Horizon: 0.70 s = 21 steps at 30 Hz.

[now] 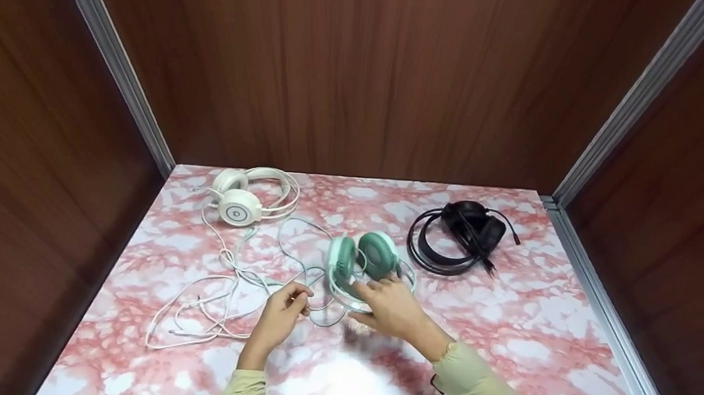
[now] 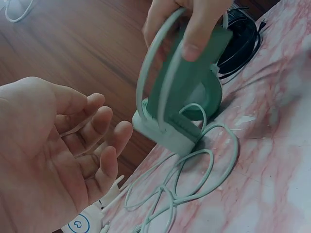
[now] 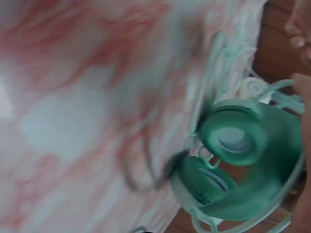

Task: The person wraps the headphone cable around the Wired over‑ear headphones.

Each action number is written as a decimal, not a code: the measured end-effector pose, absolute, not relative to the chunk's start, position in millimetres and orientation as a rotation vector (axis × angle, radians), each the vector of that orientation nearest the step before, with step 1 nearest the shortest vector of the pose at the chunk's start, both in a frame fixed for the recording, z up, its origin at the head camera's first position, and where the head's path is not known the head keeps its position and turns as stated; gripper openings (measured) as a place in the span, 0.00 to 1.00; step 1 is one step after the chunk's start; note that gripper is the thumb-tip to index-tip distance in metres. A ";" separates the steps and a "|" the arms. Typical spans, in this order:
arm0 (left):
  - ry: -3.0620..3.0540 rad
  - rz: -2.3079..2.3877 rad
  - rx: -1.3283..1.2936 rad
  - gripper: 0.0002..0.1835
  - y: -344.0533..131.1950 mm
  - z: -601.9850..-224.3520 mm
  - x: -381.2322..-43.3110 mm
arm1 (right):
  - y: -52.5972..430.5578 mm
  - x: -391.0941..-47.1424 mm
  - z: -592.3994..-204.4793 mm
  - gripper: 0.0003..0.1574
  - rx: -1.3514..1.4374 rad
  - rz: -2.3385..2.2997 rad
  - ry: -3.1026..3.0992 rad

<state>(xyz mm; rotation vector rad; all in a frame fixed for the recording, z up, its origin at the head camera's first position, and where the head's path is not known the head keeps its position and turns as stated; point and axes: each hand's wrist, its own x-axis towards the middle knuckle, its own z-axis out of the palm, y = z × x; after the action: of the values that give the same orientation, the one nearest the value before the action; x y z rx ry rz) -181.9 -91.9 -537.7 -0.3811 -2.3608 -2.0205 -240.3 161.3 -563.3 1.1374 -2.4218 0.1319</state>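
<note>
Green headphones [image 1: 377,255] with a pale cable are tilted over the middle of the patterned table, ear cups on the far side. My right hand [image 1: 390,307] grips them by the headband; in the left wrist view, its thumb presses the green inner band [image 2: 170,82] near the thin outer hoops. Left of them, my left hand [image 1: 283,311] hovers with loosely curled fingers. The left wrist view shows its palm [image 2: 43,150] holding nothing. Part of the right hand is cut off in the right wrist view, where both green ear cups [image 3: 233,138] show.
White headphones [image 1: 241,204] lie at the back left, their white cable [image 1: 184,338] looped over the table's left part. Black headphones [image 1: 465,235] with a bundled cable lie at the back right. Brown wooden panels [image 1: 362,73] enclose the table at the back and sides.
</note>
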 end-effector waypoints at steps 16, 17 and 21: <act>-2.413 -2.059 -0.396 0.08 -85.8 -553.1 -183.6 | 185.0 -235.0 -582.0 0.06 0.896 0.247 -2.110; -2.415 -2.057 -0.390 0.08 -85.9 -553.9 -183.5 | 188.5 -235.5 -581.3 0.06 0.914 0.272 -2.102; -2.403 -2.038 -0.343 0.08 -86.8 -554.6 -184.4 | 201.8 -239.9 -571.5 0.14 0.891 0.373 -2.090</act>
<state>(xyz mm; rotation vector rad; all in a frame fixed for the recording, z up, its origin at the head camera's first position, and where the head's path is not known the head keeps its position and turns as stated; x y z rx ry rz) -184.4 -86.8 -554.6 -0.3426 -2.4028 -2.0382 -239.9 201.8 -571.5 0.8905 -2.0897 0.3727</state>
